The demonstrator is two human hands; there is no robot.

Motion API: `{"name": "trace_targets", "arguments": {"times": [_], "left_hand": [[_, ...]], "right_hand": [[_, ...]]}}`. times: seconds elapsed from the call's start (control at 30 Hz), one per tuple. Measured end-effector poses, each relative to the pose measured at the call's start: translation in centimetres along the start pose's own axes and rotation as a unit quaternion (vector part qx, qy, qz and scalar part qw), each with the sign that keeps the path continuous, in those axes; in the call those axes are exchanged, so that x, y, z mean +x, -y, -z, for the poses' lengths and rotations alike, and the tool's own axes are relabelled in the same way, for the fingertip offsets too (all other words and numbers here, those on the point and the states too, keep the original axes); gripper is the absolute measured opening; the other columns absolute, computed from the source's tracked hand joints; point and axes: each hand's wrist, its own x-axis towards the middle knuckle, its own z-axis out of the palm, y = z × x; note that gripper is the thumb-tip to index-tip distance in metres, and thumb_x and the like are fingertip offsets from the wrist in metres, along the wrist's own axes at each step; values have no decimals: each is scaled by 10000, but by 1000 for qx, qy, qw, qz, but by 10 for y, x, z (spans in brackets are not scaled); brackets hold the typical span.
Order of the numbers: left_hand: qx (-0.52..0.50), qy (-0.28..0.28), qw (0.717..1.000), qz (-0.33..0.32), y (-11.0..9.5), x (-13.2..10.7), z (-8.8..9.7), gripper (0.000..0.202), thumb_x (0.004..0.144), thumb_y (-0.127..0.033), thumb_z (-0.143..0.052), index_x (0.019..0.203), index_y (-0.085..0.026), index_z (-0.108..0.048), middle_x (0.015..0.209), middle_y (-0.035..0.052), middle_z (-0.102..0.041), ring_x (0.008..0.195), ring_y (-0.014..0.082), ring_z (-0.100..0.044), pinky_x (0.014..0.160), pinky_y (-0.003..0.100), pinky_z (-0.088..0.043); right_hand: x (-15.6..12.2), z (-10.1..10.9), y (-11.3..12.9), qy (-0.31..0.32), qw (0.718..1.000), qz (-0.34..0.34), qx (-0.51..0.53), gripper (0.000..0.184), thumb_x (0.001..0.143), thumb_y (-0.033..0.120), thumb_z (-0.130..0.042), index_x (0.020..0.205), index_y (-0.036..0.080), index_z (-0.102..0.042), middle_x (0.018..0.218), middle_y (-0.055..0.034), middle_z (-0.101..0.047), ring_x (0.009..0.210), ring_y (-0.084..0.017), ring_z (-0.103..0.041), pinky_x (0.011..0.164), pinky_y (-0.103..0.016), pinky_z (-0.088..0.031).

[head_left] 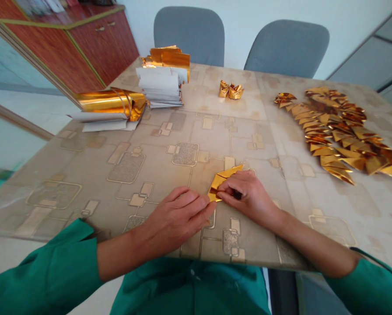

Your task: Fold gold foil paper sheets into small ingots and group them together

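As the left hand and right hand pinch a folded gold foil piece, gold triangles lie heaped nearby.

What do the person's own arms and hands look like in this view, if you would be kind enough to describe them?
The person wears a green long-sleeved shirt. Its left sleeve and right sleeve end partway up the forearms, leaving them bare. The left hand and right hand are ungloved, and no watch or bracelet shows.
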Motion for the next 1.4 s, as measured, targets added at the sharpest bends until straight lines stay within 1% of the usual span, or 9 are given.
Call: {"name": "trace_targets", "arguments": {"times": [0.13, 0.37, 0.5, 0.63, 0.77, 0.87, 0.93, 1.17, 1.4], "left_hand": [[-8, 7, 1000, 3, 1, 0, -2, 269, 971, -288, -518, 1162, -127, -616, 986, 61, -661, 905, 210, -554, 902, 395, -420], [-23, 13, 1000, 7, 0, -3, -4, 274, 961, -289, -531, 1155, -115, -619, 984, 64, -656, 912, 213, -564, 937, 409, -436], [-22, 17, 999, 16, 0, -2, -5, 261, 968, -287, -519, 1144, -127, -627, 987, 60, -670, 935, 207, -580, 1013, 432, -413], [-22, 6, 1000, -3, -1, 1, -4, 243, 971, -266, -518, 1112, -117, -648, 1114, 75, -682, 1040, 214, -576, 1083, 437, -376], [-9, 2, 999, -37, -2, 4, -5, 296, 957, -283, -539, 1120, -65, -655, 1206, 117, -667, 1083, 250, -569, 1066, 445, -407], [9, 16, 999, -41, -2, 5, -6, 333, 954, -309, -537, 1142, -58, -651, 1198, 126, -671, 1073, 265, -575, 1064, 466, -405], [11, 22, 999, -40, -2, 5, -5, 352, 961, -323, -522, 1156, -56, -644, 1211, 123, -668, 1080, 265, -573, 1072, 474, -393], [-3, 39, 999, -29, 3, 0, 2, 393, 984, -374, -475, 1223, -91, -606, 1285, 92, -647, 1117, 242, -570, 1130, 510, -303], [-7, 71, 997, -28, 7, -13, 5, 473, 964, -432, -504, 1307, -108, -546, 1348, 98, -604, 1190, 248, -536, 1183, 504, -192]], "right_hand": [[0, -2, 1, -1, 999, -13, -32, 128, 808, 192, -744, 767, 174, -623, 634, 41, -612, 650, -133, -539, 703, -299, -304], [-1, -2, 2, 4, 998, -11, -58, 123, 839, 206, -718, 781, 178, -613, 654, 40, -612, 667, -139, -541, 715, -309, -290], [-1, -4, 3, 3, 996, 0, -84, 118, 848, 180, -690, 776, 172, -597, 655, 35, -604, 664, -140, -530, 706, -312, -283], [-1, -6, 4, -24, 990, 26, -138, 148, 866, 224, -669, 766, 163, -580, 691, 3, -603, 684, -155, -495, 679, -317, -273], [-5, -2, 4, -51, 973, 108, -198, 229, 953, 231, -562, 733, 178, -600, 693, -16, -599, 713, -168, -473, 693, -335, -280], [-14, 7, 6, -8, 956, 202, -210, 193, 995, 199, -495, 901, 194, -663, 804, -14, -679, 790, -173, -509, 770, -356, -316], [-22, 12, 8, 3, 947, 232, -223, 204, 1012, 202, -461, 1013, 179, -663, 903, -27, -720, 836, -180, -531, 804, -370, -334], [-42, 17, 6, -27, 960, 154, -233, 175, 982, 253, -544, 1086, 173, -661, 1044, -45, -738, 899, -182, -568, 864, -374, -362], [-42, 16, 7, -17, 962, 133, -239, 168, 970, 223, -545, 1074, 183, -672, 1025, -48, -727, 907, -184, -574, 896, -388, -344]]}}
